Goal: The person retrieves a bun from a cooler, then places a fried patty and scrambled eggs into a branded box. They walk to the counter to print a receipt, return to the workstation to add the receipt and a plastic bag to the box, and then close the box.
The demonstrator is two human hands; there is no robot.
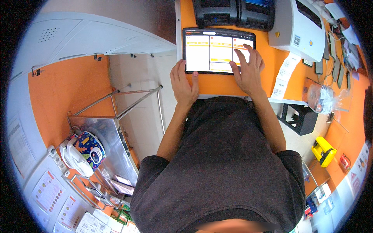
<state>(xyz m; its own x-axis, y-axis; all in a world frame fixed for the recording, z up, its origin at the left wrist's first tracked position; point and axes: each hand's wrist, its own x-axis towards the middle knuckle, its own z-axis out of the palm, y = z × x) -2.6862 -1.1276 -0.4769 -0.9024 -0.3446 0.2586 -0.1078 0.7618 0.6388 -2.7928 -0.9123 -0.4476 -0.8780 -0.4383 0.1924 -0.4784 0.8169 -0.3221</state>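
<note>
A black-framed tablet (198, 56) lies on the orange counter (217, 83), its lit screen showing white panels with orange bars. Beside its lower left corner is my left hand (184, 86), fingers stretched and the thumb apart, touching or nearly touching the frame. Over the right part of the screen reaches my right hand (249, 73), with its fingers spread and nothing in them. Whether its fingertips touch the glass, I cannot tell.
A white boxy machine (296, 31) stands right of the tablet, near a long printed paper strip (286, 75). Black cases (254, 16) sit behind. Several phones (318, 66) and a clear plastic bag (325, 99) lie farther right. A metal table (116, 134) stands at left.
</note>
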